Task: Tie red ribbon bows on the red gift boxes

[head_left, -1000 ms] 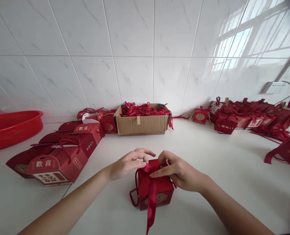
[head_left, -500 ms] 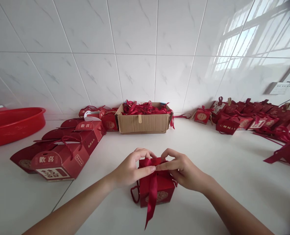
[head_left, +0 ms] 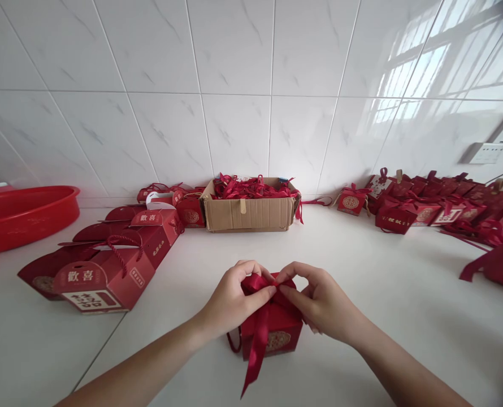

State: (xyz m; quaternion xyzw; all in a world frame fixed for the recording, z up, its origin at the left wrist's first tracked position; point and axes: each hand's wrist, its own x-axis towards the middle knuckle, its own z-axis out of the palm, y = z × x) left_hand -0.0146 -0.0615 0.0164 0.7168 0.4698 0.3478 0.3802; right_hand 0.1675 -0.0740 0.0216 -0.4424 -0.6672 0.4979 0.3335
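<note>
A small red gift box (head_left: 283, 339) with a gold round emblem stands upright on the white counter. Red ribbon (head_left: 257, 345) crosses its top, and one long tail hangs down the front past the base. My left hand (head_left: 238, 294) pinches the ribbon at the top of the box between thumb and fingers. Close against it, my right hand (head_left: 315, 297) pinches the ribbon too, with the fingertips of both hands almost touching. The fingers partly cover the knot area. A dark red cord loop (head_left: 233, 342) sticks out at the box's left side.
A cardboard box (head_left: 251, 215) full of red ribbons stands by the tiled wall. Larger red boxes (head_left: 107, 277) and a red basin (head_left: 26, 217) are at left. Several small red boxes (head_left: 393, 215) and loose ribbon (head_left: 474, 232) lie at right.
Both hands have drawn closer together at the box top. The right fingers have shifted their pinch on the ribbon, and the hanging tail has swung slightly left.
</note>
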